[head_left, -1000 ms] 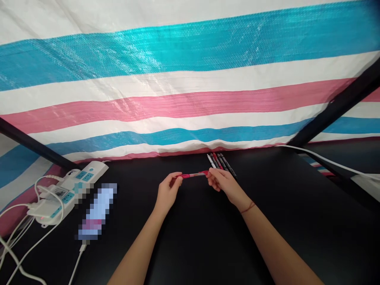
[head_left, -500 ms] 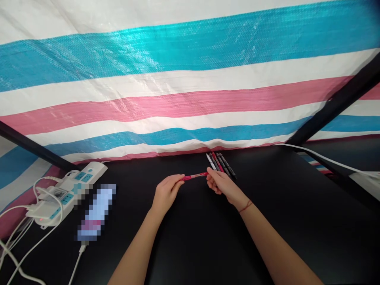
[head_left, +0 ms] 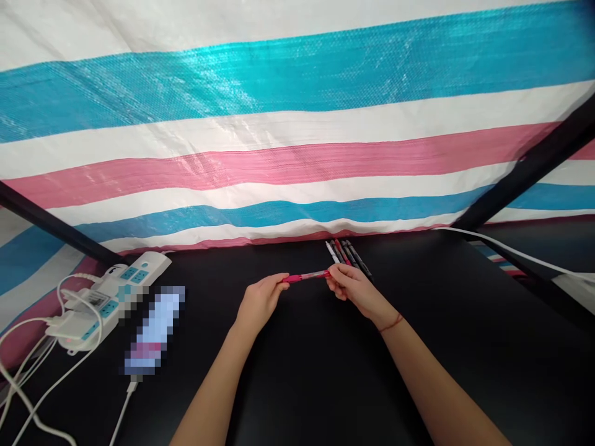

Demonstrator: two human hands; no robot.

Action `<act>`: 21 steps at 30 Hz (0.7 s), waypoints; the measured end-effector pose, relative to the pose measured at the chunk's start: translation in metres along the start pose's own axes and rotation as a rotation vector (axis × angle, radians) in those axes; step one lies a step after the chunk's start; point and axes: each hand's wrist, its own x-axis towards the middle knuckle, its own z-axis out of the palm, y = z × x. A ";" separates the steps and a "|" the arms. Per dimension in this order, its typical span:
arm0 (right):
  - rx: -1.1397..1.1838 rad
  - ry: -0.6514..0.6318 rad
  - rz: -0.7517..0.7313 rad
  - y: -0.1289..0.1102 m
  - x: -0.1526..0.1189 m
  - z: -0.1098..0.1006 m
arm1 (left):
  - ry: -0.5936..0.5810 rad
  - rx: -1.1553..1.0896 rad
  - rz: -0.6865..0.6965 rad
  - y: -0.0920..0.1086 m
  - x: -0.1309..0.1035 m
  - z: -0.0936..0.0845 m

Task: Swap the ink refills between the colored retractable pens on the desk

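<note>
A red pen [head_left: 307, 275] with a clear middle section is held nearly level above the black table, one end in each hand. My left hand [head_left: 263, 300] pinches its left end between thumb and fingers. At the other end, the fingertips of my right hand [head_left: 356, 288] are closed on the pen, with the fingers curled and a thin red string around the wrist. Just behind my right hand lies a row of several pens [head_left: 348, 253], white, red and black, side by side; their near ends are partly hidden by the hand.
On the left are a white power strip [head_left: 114, 303] with plugs and cables, and a pixelated phone [head_left: 155, 331] on a white charging cable [head_left: 121, 409]. A striped tarp [head_left: 288, 164] hangs behind the black table [head_left: 297, 371]. Black poles [head_left: 525, 167] slant at both sides.
My right hand has shifted slightly right along the red pen, and more of the pen's right end shows. The left hand keeps its pinch. The whole view has moved a little.
</note>
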 end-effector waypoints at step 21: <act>0.560 -0.236 0.582 0.001 -0.004 0.026 | 0.203 -1.083 -0.481 0.009 0.003 0.018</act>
